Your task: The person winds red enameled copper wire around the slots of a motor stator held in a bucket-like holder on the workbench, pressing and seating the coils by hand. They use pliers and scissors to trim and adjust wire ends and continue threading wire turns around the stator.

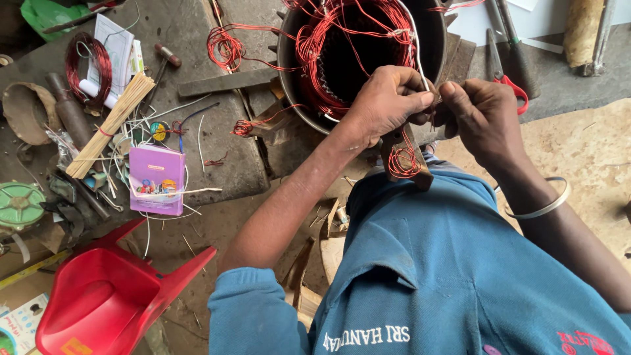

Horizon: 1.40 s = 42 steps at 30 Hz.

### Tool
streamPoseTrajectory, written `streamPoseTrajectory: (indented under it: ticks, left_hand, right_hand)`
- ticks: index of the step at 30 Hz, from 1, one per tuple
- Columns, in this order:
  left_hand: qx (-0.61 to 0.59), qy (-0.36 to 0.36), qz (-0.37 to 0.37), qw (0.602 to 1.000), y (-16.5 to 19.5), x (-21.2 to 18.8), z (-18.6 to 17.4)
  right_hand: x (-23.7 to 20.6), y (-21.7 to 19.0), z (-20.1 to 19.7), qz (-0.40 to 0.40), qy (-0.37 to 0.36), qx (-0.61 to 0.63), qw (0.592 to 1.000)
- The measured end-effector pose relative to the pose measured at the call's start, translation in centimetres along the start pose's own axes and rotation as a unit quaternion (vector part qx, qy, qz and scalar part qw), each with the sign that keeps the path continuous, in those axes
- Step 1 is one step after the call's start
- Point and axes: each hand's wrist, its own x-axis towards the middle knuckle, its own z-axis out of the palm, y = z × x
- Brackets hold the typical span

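Note:
A round metal motor stator point(292, 79) filled with red copper windings point(355, 39) stands on the ground in front of me. My left hand point(384, 102) is at its near rim, fingers closed on a thin white sleeve point(418, 49) that curves up over the windings. My right hand point(483, 115), a metal bangle point(545, 205) on its wrist, meets the left hand and pinches the wire end where the fingers touch; the pinch itself is hidden. Below the hands, a small loop of red wire point(402, 163) is wrapped on a wooden piece.
Red-handled scissors point(511, 82) lie right of the stator. On the left lie a purple packet point(156, 179), a bundle of thin sticks point(112, 121), a red wire coil point(89, 64), a hammer point(164, 60) and a green round part point(18, 205). A red plastic stool point(112, 299) stands lower left.

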Motion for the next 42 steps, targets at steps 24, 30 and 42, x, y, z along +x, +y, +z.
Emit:
streamPoseTrajectory:
  ticks: [24, 30, 42]
  left_hand:
    - [0.014, -0.008, 0.004, 1.0, -0.2, -0.6, -0.3]
    - [0.165, 0.064, -0.021, 0.984, 1.7, -1.5, 1.0]
    - [0.166, 0.084, -0.003, 0.982, 1.1, -1.1, 1.3]
  right_hand:
    - [-0.7, 0.0, 1.1, 0.014, 0.041, -0.002, 0.999]
    - [-0.1, 0.6, 1.2, 0.141, 0.031, 0.153, 0.978]
    - [-1.4, -2.0, -1.7, -0.513, 0.098, -0.525, 0.672]
